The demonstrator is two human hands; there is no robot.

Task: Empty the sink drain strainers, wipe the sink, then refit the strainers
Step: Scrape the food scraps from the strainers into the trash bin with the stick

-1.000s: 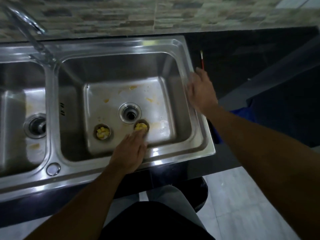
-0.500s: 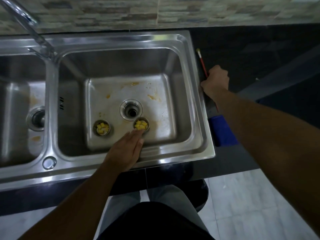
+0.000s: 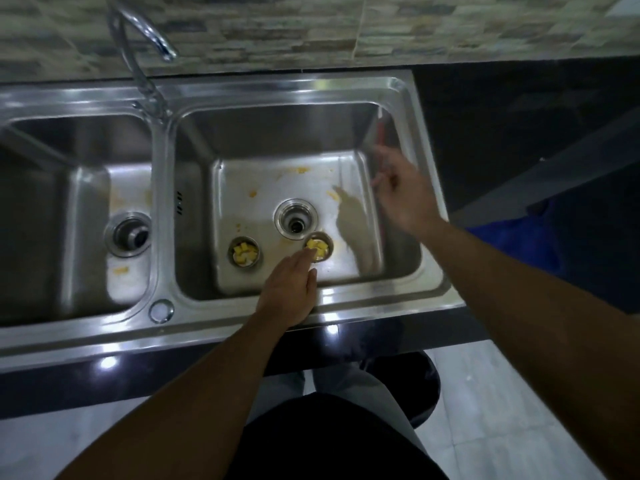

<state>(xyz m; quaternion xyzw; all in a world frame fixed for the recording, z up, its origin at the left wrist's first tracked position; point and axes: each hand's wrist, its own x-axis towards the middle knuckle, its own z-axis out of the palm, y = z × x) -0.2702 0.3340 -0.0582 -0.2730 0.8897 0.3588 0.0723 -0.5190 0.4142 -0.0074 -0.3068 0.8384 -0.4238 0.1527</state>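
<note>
Head view: the left hand (image 3: pixel 287 292) is holding its grip straight-fingered, fingertips touching the strainer (image 3: pixel 320 249) just ahead; the right hand (image 3: pixel 401 192) is hovering blurred, its grip impossible to tell.

The right hand (image 3: pixel 403 192) has swung from the counter (image 3: pixel 519 116) over the sink (image 3: pixel 381 301).

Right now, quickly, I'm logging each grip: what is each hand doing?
Left hand: open, fingers straight, touching the right-hand strainer.
Right hand: looks closed on a thin red brush, though blurred.
</note>
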